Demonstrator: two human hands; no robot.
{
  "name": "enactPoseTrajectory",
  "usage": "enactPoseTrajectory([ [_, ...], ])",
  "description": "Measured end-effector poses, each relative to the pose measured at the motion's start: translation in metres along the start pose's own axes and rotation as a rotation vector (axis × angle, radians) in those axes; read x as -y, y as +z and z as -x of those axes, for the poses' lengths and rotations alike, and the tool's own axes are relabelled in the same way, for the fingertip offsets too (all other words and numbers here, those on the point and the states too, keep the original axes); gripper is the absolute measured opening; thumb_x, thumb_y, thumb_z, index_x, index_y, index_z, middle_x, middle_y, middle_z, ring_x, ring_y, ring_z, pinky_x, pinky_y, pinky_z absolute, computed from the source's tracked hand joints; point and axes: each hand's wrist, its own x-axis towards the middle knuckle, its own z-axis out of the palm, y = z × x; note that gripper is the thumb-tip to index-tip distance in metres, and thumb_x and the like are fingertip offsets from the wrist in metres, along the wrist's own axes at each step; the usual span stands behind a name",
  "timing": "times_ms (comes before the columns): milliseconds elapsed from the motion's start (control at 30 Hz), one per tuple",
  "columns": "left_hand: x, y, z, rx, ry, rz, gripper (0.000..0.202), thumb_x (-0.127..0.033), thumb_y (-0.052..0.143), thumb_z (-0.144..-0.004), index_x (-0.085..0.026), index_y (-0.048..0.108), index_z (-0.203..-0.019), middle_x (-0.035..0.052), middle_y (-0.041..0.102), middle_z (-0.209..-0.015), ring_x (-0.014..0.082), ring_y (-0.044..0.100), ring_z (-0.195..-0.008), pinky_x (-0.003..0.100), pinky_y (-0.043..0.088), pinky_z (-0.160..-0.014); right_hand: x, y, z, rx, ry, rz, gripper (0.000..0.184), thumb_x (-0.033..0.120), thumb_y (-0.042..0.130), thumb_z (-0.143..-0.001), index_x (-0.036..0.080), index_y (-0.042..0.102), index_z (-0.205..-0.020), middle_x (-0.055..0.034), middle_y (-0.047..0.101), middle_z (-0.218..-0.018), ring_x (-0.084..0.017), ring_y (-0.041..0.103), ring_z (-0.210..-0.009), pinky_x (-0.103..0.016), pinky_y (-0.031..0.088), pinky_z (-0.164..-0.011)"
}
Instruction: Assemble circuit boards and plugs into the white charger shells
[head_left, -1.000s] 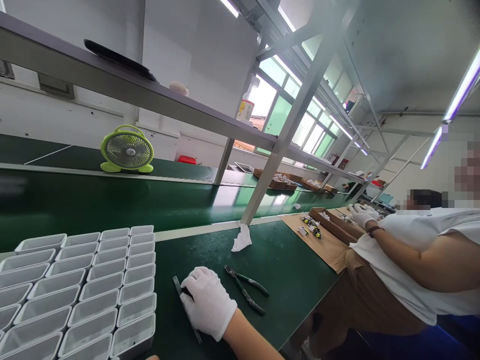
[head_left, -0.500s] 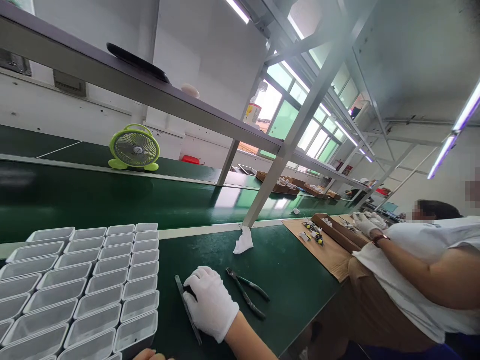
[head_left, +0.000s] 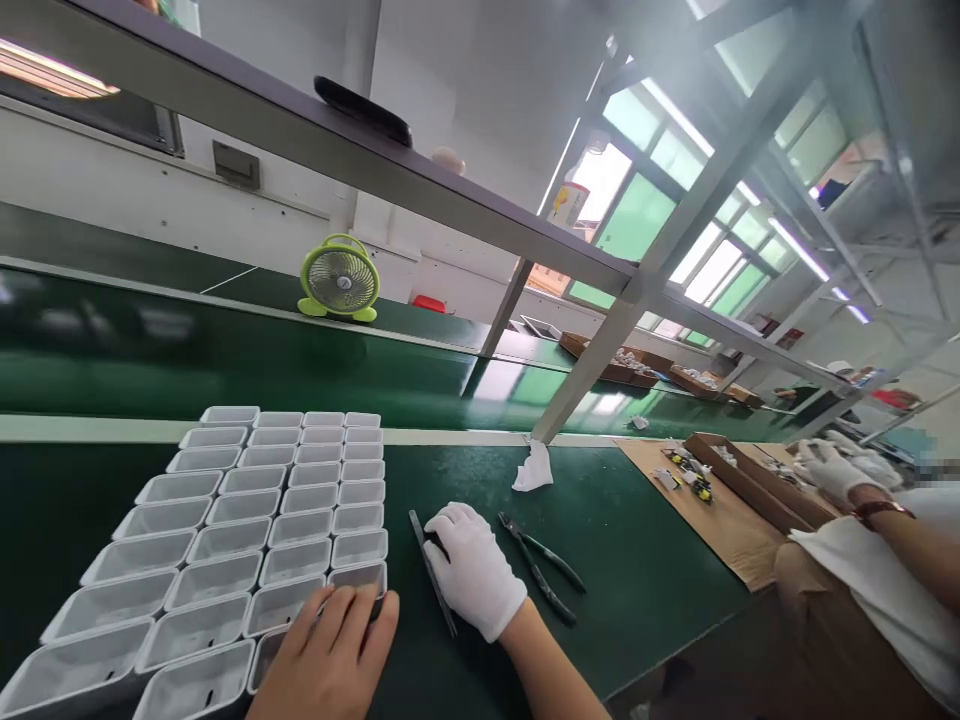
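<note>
While my bare left hand [head_left: 330, 640] is resting over the near right part of the white bins [head_left: 240, 508], my gloved right hand [head_left: 476, 570] is lying on the green bench [head_left: 630, 560] to their right. My left fingers are spreading across the rim of one bin, perhaps to steady it, though I cannot tell whether they are gripping anything. The bins are standing rim to rim in rows, openings upward, probably so every one is staying accessible. My right fingers are curling down beside a dark strip [head_left: 418, 530], which is lying between the bins and my glove; I cannot tell whether I am pinching it. Just right of my glove, the pliers [head_left: 537, 574] are lying with handles spreading toward the near right, likely handy for that side. A white scrap [head_left: 534, 468] is sitting farther off, by the post. At the far right, a co-worker's gloved hands [head_left: 832, 468] are hovering over a brown box [head_left: 757, 492], apparently keeping its contents close.
</note>
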Motion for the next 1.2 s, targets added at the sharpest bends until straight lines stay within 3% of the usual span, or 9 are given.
enactPoseTrajectory([
  [100, -0.007, -0.014, -0.011, 0.019, 0.001, -0.068, 0.039, 0.000, 0.040, -0.092, -0.019, 0.069, -0.110, 0.0049, 0.073, -0.099, 0.0237, 0.063, -0.094, 0.044, 0.039, -0.102, 0.000, -0.001, 0.003, 0.008, -0.015, -0.045, 0.010, 0.014, 0.056, -0.096, 0.020, 0.064, -0.097, -0.0047, 0.064, -0.102, -0.021, 0.057, -0.103, -0.038, 0.050, -0.095],
  [333, -0.013, -0.028, -0.019, 0.039, 0.024, -0.082, 0.027, -0.007, 0.045, -0.097, -0.015, 0.066, -0.114, 0.0075, 0.072, -0.106, 0.0251, 0.062, -0.095, 0.044, 0.038, -0.099, -0.006, 0.003, 0.005, 0.003, -0.066, -0.098, 0.014, 0.014, 0.053, -0.098, 0.020, 0.065, -0.100, -0.0064, 0.064, -0.105, -0.023, 0.057, -0.104, -0.041, 0.050, -0.096],
  [533, -0.018, -0.033, -0.019, -0.001, 0.025, -0.085, 0.025, -0.004, 0.051, -0.094, -0.015, 0.065, -0.113, 0.0108, 0.070, -0.111, 0.0224, 0.060, -0.091, 0.036, 0.040, -0.080, -0.012, 0.006, 0.007, -0.019, -0.078, -0.072, 0.014, 0.018, 0.051, -0.100, 0.019, 0.064, -0.105, -0.0076, 0.065, -0.109, -0.025, 0.057, -0.108, -0.043, 0.049, -0.098],
  [733, -0.021, -0.032, -0.017, 0.042, 0.019, -0.066, 0.028, -0.001, 0.051, -0.091, -0.012, 0.064, -0.112, 0.0136, 0.070, -0.110, 0.0237, 0.060, -0.087, 0.035, 0.041, -0.070, -0.014, 0.006, 0.007, -0.021, -0.085, -0.055, 0.014, 0.020, 0.052, -0.100, 0.018, 0.064, -0.106, -0.0077, 0.066, -0.109, -0.025, 0.057, -0.111, -0.043, 0.048, -0.101],
  [833, -0.021, -0.036, -0.017, 0.061, 0.117, -0.005, 0.024, -0.002, 0.055, -0.089, -0.009, 0.066, -0.109, 0.0159, 0.069, -0.111, 0.0239, 0.061, -0.088, 0.034, 0.044, -0.069, -0.013, 0.005, 0.007, -0.020, -0.085, -0.048, 0.014, 0.019, 0.052, -0.100, 0.019, 0.065, -0.105, -0.0076, 0.066, -0.109, -0.025, 0.057, -0.109, -0.042, 0.048, -0.099],
  [1067, -0.022, -0.046, -0.020, 0.031, 0.609, 0.364, 0.016, -0.020, 0.062, -0.095, -0.015, 0.073, -0.105, 0.0090, 0.069, -0.116, 0.0183, 0.061, -0.095, 0.028, 0.053, -0.075, -0.010, 0.001, 0.006, -0.011, -0.073, -0.037, 0.014, 0.019, 0.052, -0.099, 0.019, 0.066, -0.103, -0.0077, 0.066, -0.108, -0.025, 0.057, -0.109, -0.041, 0.048, -0.099],
  [1133, -0.022, -0.046, -0.021, 0.043, 0.618, 0.422, 0.016, -0.020, 0.065, -0.094, -0.014, 0.074, -0.106, 0.0100, 0.069, -0.117, 0.0191, 0.062, -0.099, 0.029, 0.055, -0.082, -0.009, -0.001, 0.006, -0.004, -0.064, -0.030, 0.015, 0.018, 0.052, -0.099, 0.019, 0.066, -0.101, -0.0077, 0.066, -0.107, -0.025, 0.057, -0.109, -0.040, 0.048, -0.099],
  [1200, -0.020, -0.045, -0.021, 0.053, 0.538, 0.447, 0.019, -0.017, 0.063, -0.094, -0.014, 0.072, -0.110, 0.0100, 0.069, -0.118, 0.0204, 0.062, -0.103, 0.032, 0.054, -0.093, -0.008, -0.002, 0.005, 0.000, -0.056, -0.021, 0.014, 0.017, 0.052, -0.098, 0.020, 0.067, -0.100, -0.0075, 0.066, -0.106, -0.024, 0.057, -0.109, -0.039, 0.048, -0.099],
])
